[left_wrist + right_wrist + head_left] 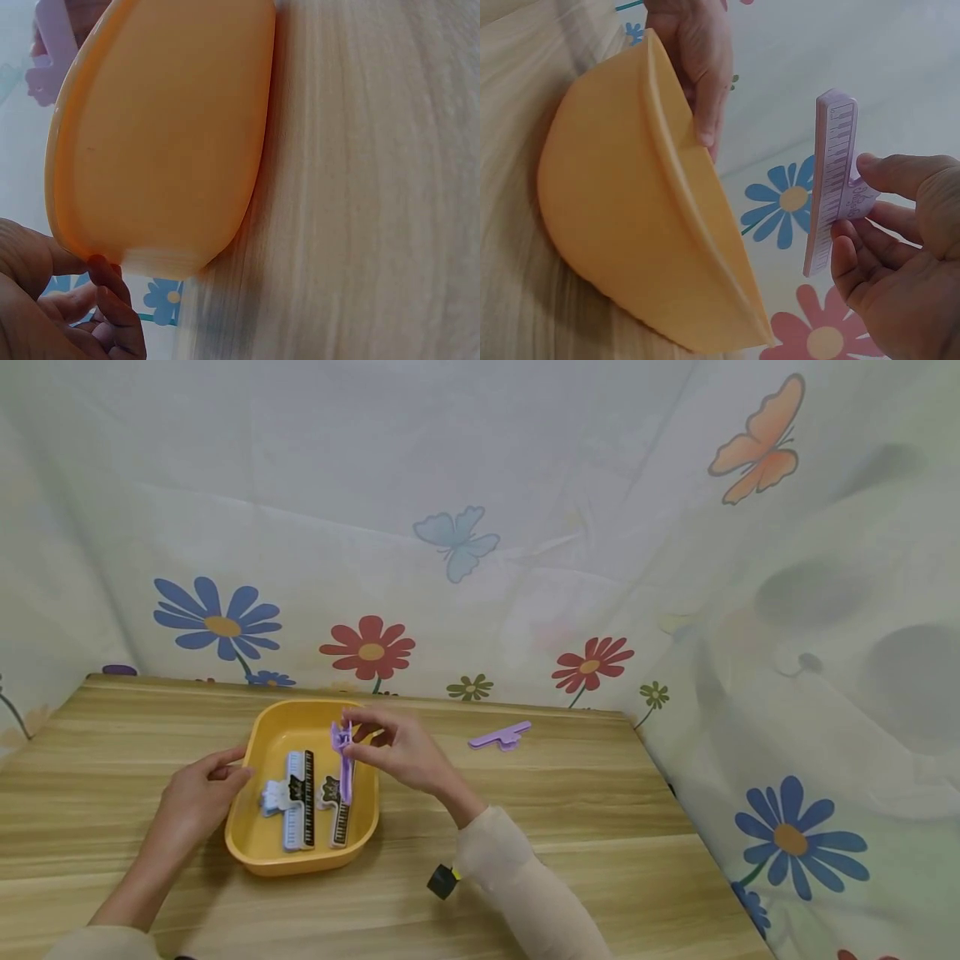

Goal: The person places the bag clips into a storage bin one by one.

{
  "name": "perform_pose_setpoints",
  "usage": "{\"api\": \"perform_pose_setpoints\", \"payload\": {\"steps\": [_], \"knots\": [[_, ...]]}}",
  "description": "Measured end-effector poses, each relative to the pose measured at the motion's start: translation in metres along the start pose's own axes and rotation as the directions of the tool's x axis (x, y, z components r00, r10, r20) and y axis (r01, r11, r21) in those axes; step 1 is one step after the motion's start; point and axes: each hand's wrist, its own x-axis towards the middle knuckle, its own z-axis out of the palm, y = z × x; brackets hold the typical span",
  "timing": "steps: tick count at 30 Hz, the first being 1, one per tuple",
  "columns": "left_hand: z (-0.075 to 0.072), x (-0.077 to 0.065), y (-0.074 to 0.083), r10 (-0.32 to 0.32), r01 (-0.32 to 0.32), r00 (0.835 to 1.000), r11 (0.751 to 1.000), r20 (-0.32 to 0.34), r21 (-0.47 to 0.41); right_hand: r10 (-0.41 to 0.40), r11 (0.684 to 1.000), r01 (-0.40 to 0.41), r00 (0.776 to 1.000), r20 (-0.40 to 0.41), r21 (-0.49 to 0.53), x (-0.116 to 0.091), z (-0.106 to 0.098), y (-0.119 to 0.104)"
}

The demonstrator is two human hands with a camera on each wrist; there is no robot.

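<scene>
In the head view, my right hand (405, 750) pinches a purple clip (346, 768) between thumb and fingers, over the right side of a yellow plastic tub (302, 866). Piano keys are printed along that purple clip (832, 165) in the right wrist view. My left hand (197, 793) holds the tub's left rim, thumb on the edge and fingers curled at its outside (161, 150). Inside the tub lie a pale blue clip (293, 814) and a black clip (308, 810) side by side. A further dark clip (339, 827) lies right of them, partly covered by the held one.
Another purple clip (501, 737) lies on the wooden table (570, 827), right of the tub. A small black block (442, 882) with a bit of yellow sits near my right sleeve. Behind the table hangs a flower-printed cloth (480, 635).
</scene>
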Motion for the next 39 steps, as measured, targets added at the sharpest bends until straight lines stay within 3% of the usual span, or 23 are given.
{"api": "perform_pose_setpoints", "payload": {"steps": [8, 14, 31, 39], "knots": [[-0.001, -0.001, 0.002, -0.017, 0.017, 1.0, 1.0, 0.008, -0.018, 0.015, 1.0, -0.015, 1.0, 0.012, 0.007, -0.004, 0.01, 0.028], [0.0, -0.001, 0.002, -0.014, 0.014, 1.0, 1.0, 0.005, -0.019, 0.06, 0.998, -0.059, 0.998, 0.019, -0.015, -0.009, 0.015, 0.034], [0.0, 0.0, 0.0, -0.019, 0.019, 1.0, 1.0, 0.01, -0.019, 0.011, 0.985, -0.006, 1.0, 0.027, -0.175, -0.017, 0.022, 0.044], [0.001, 0.001, 0.001, -0.023, 0.023, 1.0, 1.0, 0.009, -0.018, 0.002, 0.98, 0.005, 0.999, 0.036, -0.201, -0.019, 0.022, 0.045]]}}
